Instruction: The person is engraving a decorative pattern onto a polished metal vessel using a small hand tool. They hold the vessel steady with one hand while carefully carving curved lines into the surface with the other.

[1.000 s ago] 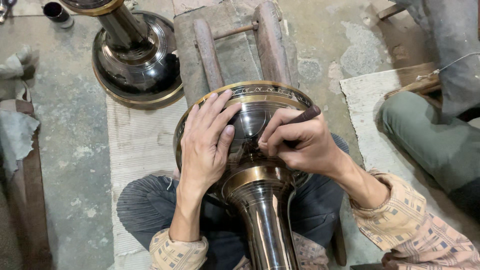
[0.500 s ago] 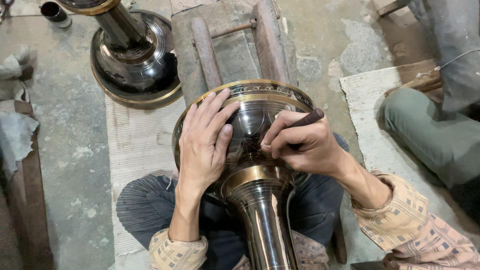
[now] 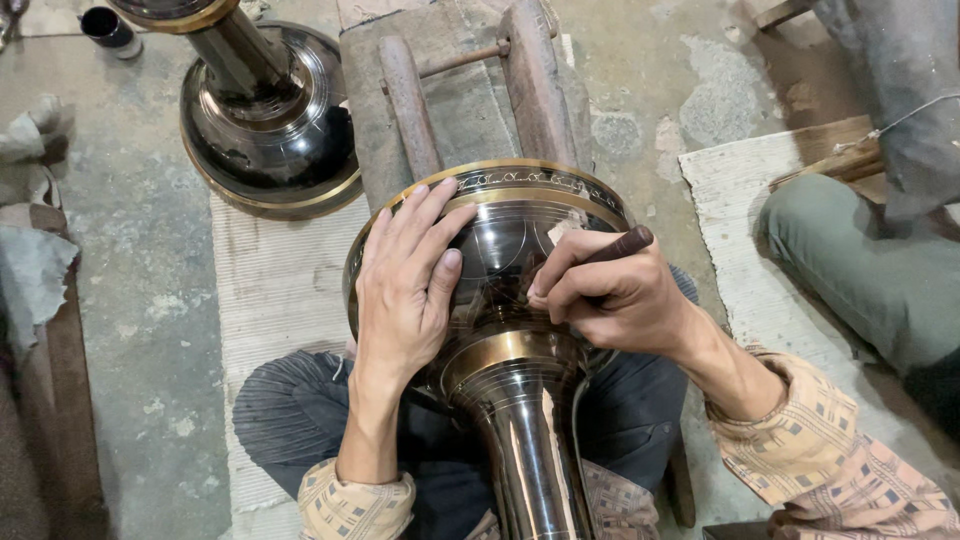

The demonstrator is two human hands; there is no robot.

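A big dark metal vase (image 3: 500,260) with a brass rim lies tipped across the person's lap, its wide belly facing up and its narrow polished neck running down toward the camera between the knees. The left hand (image 3: 405,290) lies flat and spread over the belly, fingers unclenched, pressing the piece steady. The right hand (image 3: 615,295) is curled tight around a slim brown engraving tool (image 3: 615,245), pen-style, its tip touching the dark surface where fine scratched lines show. This looks like the engraving step, mid-pattern; by the look of it the next stroke calls for a firm brace from the flat hand and small, controlled pressure at the tip, since the curved polished metal could let the point skid. The vase's rim leans on a wooden rest (image 3: 470,90) with two rounded rails, sitting on the concrete floor (image 3: 140,270). A pale woven mat (image 3: 275,290) lies under the legs. Up at the left stands a second dark vase (image 3: 265,120), and a small dark cup (image 3: 105,28) sits near the corner. At the right, another person's green-trousered leg (image 3: 860,270) rests on another mat.
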